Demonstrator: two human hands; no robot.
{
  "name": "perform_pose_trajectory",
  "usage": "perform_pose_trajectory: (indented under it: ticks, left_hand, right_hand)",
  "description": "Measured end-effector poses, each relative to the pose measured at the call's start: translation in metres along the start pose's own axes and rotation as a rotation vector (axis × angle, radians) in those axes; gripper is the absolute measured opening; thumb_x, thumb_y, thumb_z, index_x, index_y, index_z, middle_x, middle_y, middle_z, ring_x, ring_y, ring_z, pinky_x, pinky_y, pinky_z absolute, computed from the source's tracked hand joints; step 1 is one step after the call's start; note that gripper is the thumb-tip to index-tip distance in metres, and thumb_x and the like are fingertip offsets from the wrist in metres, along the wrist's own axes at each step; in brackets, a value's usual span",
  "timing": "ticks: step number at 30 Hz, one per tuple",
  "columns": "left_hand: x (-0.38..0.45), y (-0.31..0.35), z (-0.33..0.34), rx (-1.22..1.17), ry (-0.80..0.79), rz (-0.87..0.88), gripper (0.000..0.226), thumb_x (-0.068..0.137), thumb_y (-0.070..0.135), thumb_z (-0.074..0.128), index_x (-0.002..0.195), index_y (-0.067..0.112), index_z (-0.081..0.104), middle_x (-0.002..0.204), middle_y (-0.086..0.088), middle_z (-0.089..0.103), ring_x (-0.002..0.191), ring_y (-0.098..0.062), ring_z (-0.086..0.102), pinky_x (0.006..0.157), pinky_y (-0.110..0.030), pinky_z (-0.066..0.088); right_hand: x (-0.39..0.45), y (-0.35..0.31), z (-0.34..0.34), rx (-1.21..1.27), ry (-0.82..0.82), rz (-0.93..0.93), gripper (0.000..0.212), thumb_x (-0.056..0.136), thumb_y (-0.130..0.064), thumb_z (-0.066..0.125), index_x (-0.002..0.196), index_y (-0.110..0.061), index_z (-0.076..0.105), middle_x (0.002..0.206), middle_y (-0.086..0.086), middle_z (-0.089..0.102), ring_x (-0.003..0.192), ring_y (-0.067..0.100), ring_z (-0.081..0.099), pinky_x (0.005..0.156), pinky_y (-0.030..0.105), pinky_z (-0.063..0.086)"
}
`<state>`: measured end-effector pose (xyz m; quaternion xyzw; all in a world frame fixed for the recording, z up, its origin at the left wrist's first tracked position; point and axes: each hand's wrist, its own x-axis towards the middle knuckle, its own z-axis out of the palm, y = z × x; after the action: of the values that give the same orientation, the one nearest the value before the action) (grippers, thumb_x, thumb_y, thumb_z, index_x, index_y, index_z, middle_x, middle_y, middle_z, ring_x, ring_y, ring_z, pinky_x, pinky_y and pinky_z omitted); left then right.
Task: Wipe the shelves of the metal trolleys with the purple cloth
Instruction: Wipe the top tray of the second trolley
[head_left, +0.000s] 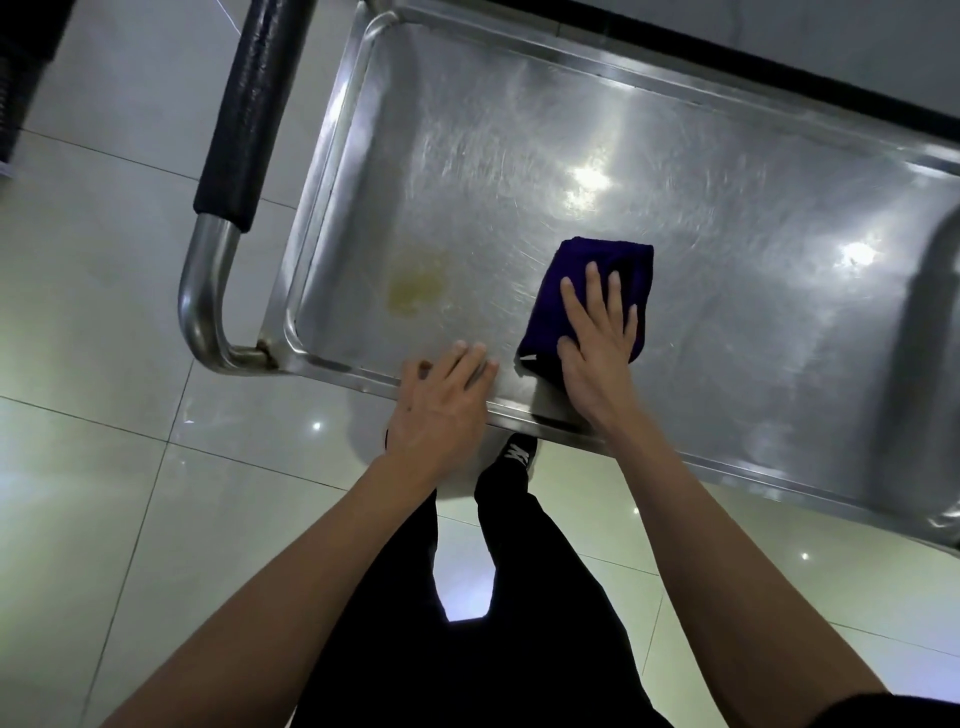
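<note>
The top shelf of a metal trolley (701, 291) fills the upper right of the head view, shiny and scratched. A folded purple cloth (592, 260) lies on it near the front rim. My right hand (597, 343) presses flat on the cloth with straight, spread fingers. My left hand (441, 400) rests on the shelf's front rim just left of the cloth, fingers laid over the edge. A yellowish stain (418, 283) sits on the shelf to the left of the cloth.
The trolley's push handle with black foam grip (249, 119) curves round the shelf's left end. Glossy pale floor tiles (104, 415) lie below. My dark trousers and a shoe (519, 452) stand under the front rim. A dark wall strip (779, 57) runs behind.
</note>
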<state>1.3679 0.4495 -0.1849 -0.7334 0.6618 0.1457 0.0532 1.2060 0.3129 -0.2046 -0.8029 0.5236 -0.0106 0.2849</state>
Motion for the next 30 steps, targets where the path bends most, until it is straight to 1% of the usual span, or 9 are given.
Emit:
perform_pose_trajectory:
  ticks: [3, 7, 11, 13, 16, 19, 23, 27, 30]
  left_hand:
    - [-0.003, 0.002, 0.005, 0.018, 0.02, 0.002, 0.049, 0.098, 0.031, 0.05, 0.145, 0.02, 0.044, 0.151, 0.0, 0.041, 0.141, -0.021, 0.034, 0.093, -0.047, 0.04]
    - [-0.007, 0.0, 0.009, 0.0, 0.137, 0.035, 0.048, 0.093, 0.026, 0.06, 0.14, 0.016, 0.054, 0.147, -0.004, 0.049, 0.138, -0.023, 0.044, 0.088, -0.045, 0.044]
    - [-0.01, -0.013, 0.009, -0.006, 0.206, 0.118, 0.038, 0.098, 0.032, 0.047, 0.13, 0.016, 0.06, 0.145, -0.01, 0.05, 0.137, -0.026, 0.045, 0.089, -0.046, 0.041]
    - [-0.012, -0.022, 0.012, -0.026, 0.22, 0.086, 0.035, 0.099, 0.036, 0.047, 0.126, 0.018, 0.062, 0.142, -0.011, 0.053, 0.133, -0.026, 0.049, 0.092, -0.047, 0.04]
    - [-0.013, -0.033, 0.018, -0.038, 0.265, 0.042, 0.028, 0.098, 0.034, 0.052, 0.119, 0.021, 0.067, 0.135, -0.006, 0.058, 0.125, -0.023, 0.055, 0.092, -0.048, 0.04]
    - [-0.015, -0.038, 0.023, -0.045, 0.29, 0.043, 0.026, 0.097, 0.029, 0.058, 0.118, 0.019, 0.068, 0.134, -0.007, 0.06, 0.127, -0.025, 0.056, 0.096, -0.05, 0.043]
    - [-0.021, -0.047, 0.023, -0.062, 0.261, 0.018, 0.03, 0.098, 0.033, 0.057, 0.125, 0.023, 0.065, 0.14, -0.005, 0.056, 0.135, -0.026, 0.05, 0.103, -0.056, 0.037]
    - [-0.035, -0.075, 0.02, -0.108, 0.34, -0.126, 0.03, 0.094, 0.039, 0.064, 0.121, 0.026, 0.069, 0.14, -0.009, 0.056, 0.135, -0.028, 0.048, 0.104, -0.054, 0.036]
    - [-0.042, -0.099, 0.019, -0.075, 0.286, -0.237, 0.042, 0.094, 0.053, 0.058, 0.128, 0.028, 0.065, 0.141, -0.01, 0.054, 0.137, -0.031, 0.043, 0.106, -0.054, 0.031]
  right_hand:
    - [0.01, -0.008, 0.001, 0.021, -0.022, -0.001, 0.067, 0.101, -0.013, 0.045, 0.161, -0.026, 0.018, 0.169, -0.002, -0.004, 0.154, 0.019, -0.016, 0.123, 0.048, -0.011]
    - [0.031, -0.038, 0.007, 0.027, -0.071, -0.017, 0.066, 0.103, -0.016, 0.047, 0.161, -0.028, 0.017, 0.169, -0.004, -0.007, 0.154, 0.018, -0.017, 0.123, 0.05, -0.008]
    - [0.058, -0.072, 0.011, -0.027, -0.137, -0.095, 0.065, 0.103, -0.022, 0.051, 0.16, -0.029, 0.02, 0.169, -0.004, -0.006, 0.154, 0.02, -0.014, 0.124, 0.051, -0.003]
    - [0.067, -0.081, 0.01, -0.039, -0.144, -0.137, 0.064, 0.101, -0.025, 0.055, 0.158, -0.03, 0.026, 0.169, -0.003, -0.001, 0.155, 0.021, -0.01, 0.123, 0.05, 0.001]
    - [0.074, -0.086, 0.012, -0.047, -0.116, -0.182, 0.061, 0.098, -0.031, 0.06, 0.155, -0.033, 0.035, 0.169, -0.004, 0.007, 0.155, 0.021, -0.004, 0.12, 0.045, 0.005]
    - [0.078, -0.091, 0.017, -0.079, -0.092, -0.212, 0.059, 0.096, -0.04, 0.061, 0.152, -0.037, 0.04, 0.168, -0.006, 0.011, 0.155, 0.02, 0.002, 0.117, 0.043, 0.008]
    - [0.086, -0.104, 0.026, -0.102, -0.065, -0.254, 0.059, 0.095, -0.053, 0.057, 0.15, -0.04, 0.042, 0.167, -0.008, 0.016, 0.154, 0.019, 0.007, 0.115, 0.041, 0.012]
    - [0.087, -0.106, 0.03, -0.097, -0.015, -0.27, 0.06, 0.094, -0.06, 0.054, 0.149, -0.04, 0.043, 0.166, -0.01, 0.02, 0.153, 0.017, 0.011, 0.115, 0.041, 0.017]
    - [0.087, -0.11, 0.037, -0.102, 0.006, -0.283, 0.06, 0.095, -0.06, 0.052, 0.15, -0.039, 0.042, 0.166, -0.009, 0.02, 0.153, 0.018, 0.011, 0.115, 0.041, 0.017]
